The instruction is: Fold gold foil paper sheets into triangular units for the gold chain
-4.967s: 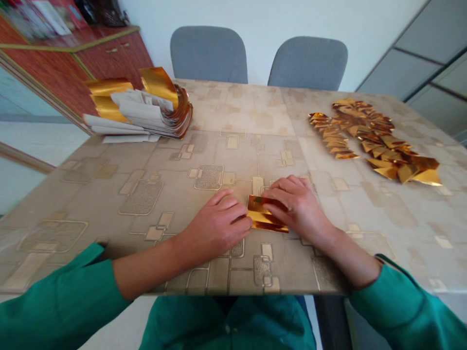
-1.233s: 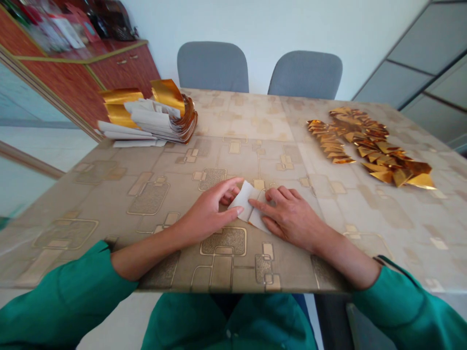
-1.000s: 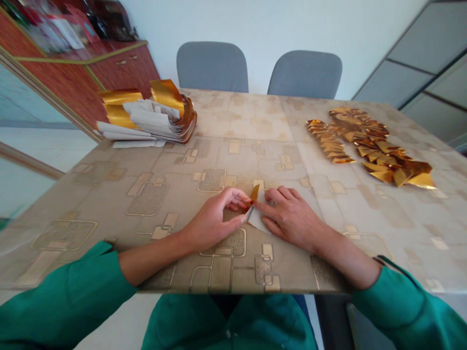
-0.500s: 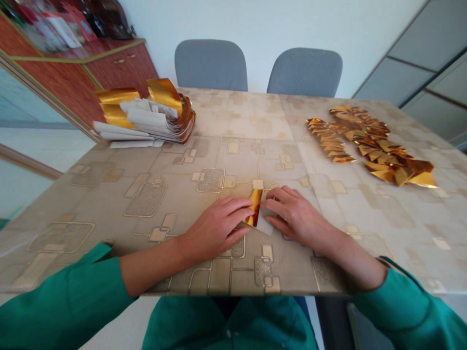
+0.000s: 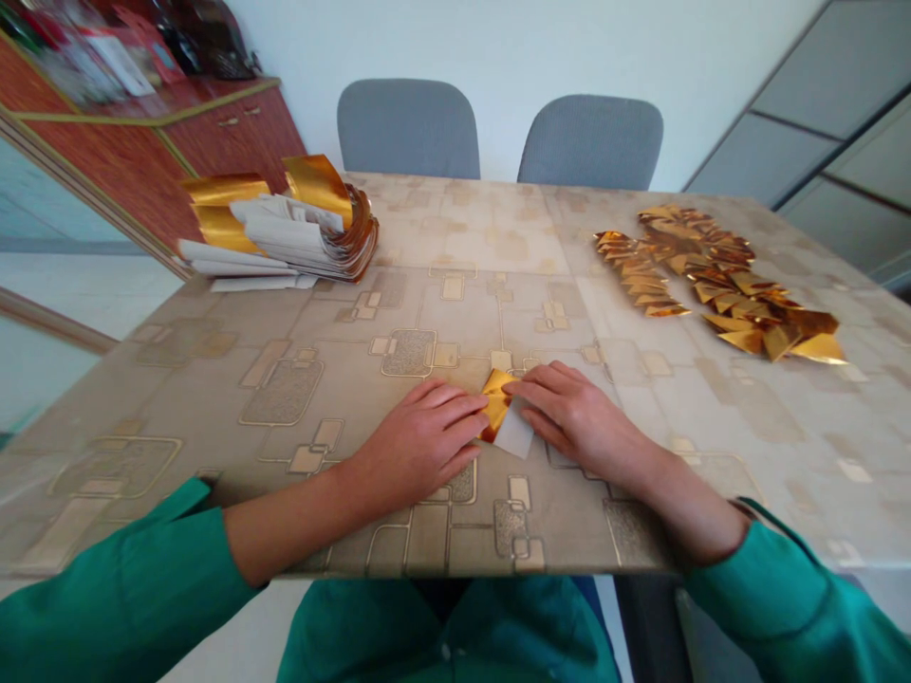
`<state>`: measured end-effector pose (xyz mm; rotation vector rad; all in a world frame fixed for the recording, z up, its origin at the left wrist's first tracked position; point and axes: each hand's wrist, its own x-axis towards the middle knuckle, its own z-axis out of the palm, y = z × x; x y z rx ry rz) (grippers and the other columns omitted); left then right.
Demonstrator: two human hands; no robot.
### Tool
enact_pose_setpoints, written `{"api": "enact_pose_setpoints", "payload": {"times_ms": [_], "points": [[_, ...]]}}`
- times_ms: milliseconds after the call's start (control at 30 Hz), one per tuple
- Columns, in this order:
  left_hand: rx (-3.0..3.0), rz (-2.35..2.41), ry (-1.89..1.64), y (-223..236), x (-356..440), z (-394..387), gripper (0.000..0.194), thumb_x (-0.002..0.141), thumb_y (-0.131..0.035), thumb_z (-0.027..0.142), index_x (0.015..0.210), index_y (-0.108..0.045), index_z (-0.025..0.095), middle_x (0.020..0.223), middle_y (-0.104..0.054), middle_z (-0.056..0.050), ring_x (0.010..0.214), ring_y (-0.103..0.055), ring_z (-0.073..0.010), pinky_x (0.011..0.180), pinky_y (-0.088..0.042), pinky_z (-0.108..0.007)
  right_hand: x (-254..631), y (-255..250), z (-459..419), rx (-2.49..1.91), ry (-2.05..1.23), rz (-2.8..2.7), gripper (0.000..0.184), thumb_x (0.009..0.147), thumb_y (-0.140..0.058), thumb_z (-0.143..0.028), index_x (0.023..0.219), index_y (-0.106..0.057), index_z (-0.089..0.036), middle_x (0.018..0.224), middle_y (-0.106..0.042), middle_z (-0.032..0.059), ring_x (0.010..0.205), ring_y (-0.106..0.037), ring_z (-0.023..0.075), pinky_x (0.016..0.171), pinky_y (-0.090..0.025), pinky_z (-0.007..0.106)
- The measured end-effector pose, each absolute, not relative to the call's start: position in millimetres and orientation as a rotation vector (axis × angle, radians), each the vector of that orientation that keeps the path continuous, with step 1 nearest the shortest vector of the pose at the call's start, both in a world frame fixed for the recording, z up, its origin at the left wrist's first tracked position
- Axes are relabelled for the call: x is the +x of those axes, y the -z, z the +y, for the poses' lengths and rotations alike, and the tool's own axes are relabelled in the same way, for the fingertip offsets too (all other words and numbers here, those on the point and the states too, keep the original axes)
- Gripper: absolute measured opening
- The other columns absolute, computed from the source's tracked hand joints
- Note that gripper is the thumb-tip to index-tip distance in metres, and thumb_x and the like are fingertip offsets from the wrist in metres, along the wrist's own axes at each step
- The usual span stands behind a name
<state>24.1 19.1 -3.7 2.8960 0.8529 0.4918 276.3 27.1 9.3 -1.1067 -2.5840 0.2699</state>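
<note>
Left hand [image 5: 427,432], right hand [image 5: 587,413] on one gold sheet [image 5: 495,410]; two chairs [image 5: 408,131]

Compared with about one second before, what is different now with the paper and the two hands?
The gold foil paper had its white face up; its left side has been folded over rightward, showing gold. The left hand has turned palm-down, fingers on that fold; the right hand touches the gold's upper edge. The paper stack and folded gold pieces stayed.

The left fingers [image 5: 464,408] and right fingers [image 5: 535,392] touch folded gold paper [image 5: 496,406].
</note>
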Motion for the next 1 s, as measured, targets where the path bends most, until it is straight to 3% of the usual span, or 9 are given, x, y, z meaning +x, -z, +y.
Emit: {"api": "enact_pose_setpoints", "payload": {"times_ms": [167, 333, 533, 667, 833, 1000], "points": [[2.825, 0.824, -0.522, 6, 20, 25, 0.026, 0.101, -0.052, 0.029, 0.119, -0.066, 0.017, 0.13, -0.066, -0.009, 0.115, -0.059, -0.0261, 0.107, -0.042, -0.052, 281, -10, 27, -1.164, -0.185, -2.594, 0.028, 0.1, -0.05, -0.024, 0.121, -0.066, -0.016, 0.102, -0.064, 0.011, 0.097, -0.054, 0.0237, 0.087, -0.047, 0.039], [2.774, 0.706, -0.637, 6, 18, 48, 0.024, 0.104, -0.049, 0.027, 0.11, -0.071, 0.02, 0.121, -0.071, -0.005, 0.111, -0.062, -0.0198, 0.103, -0.045, -0.041, 284, -7, 29, -1.133, -0.204, -2.572, 0.029, 0.1, -0.051, -0.026, 0.121, -0.068, -0.016, 0.104, -0.064, 0.0121, 0.096, -0.055, 0.0234, 0.088, -0.047, 0.04], [2.965, 0.538, -0.419, 4, 19, 72, 0.024, 0.102, -0.053, 0.025, 0.122, -0.065, 0.02, 0.14, -0.06, -0.006, 0.136, -0.048, -0.0245, 0.114, -0.034, -0.05, 285, -7, 30, -1.104, -0.202, -2.528, 0.03, 0.101, -0.047, -0.026, 0.122, -0.067, -0.016, 0.103, -0.067, 0.0121, 0.096, -0.057, 0.0226, 0.087, -0.047, 0.039], [3.018, 0.571, -0.315, 6, 19, 72, 0.03, 0.102, -0.052, 0.024, 0.131, -0.059, 0.022, 0.143, -0.057, -0.007, 0.141, -0.043, -0.0245, 0.117, -0.027, -0.052, 285, -7, 29, -1.118, -0.146, -2.541, 0.028, 0.102, -0.046, -0.025, 0.116, -0.068, -0.016, 0.101, -0.068, 0.0111, 0.094, -0.057, 0.022, 0.085, -0.046, 0.037], [2.986, 0.722, -0.34, 6, 24, 52, 0.031, 0.102, -0.05, 0.032, 0.129, -0.06, 0.021, 0.138, -0.057, -0.012, 0.132, -0.05, -0.0267, 0.114, -0.032, -0.053, 282, -9, 26, -1.102, -0.096, -2.563, 0.023, 0.099, -0.051, -0.025, 0.104, -0.072, -0.018, 0.101, -0.068, 0.01, 0.095, -0.057, 0.0225, 0.085, -0.045, 0.038], [2.934, 0.848, -0.368, 5, 28, 28, 0.041, 0.097, -0.058, 0.043, 0.13, -0.06, 0.02, 0.127, -0.058, -0.014, 0.117, -0.054, -0.0289, 0.111, -0.036, -0.056, 281, -10, 22, -1.042, -0.25, -2.6, 0.024, 0.099, -0.052, -0.03, 0.107, -0.07, -0.017, 0.101, -0.067, 0.0102, 0.097, -0.057, 0.0227, 0.085, -0.046, 0.038]]}}
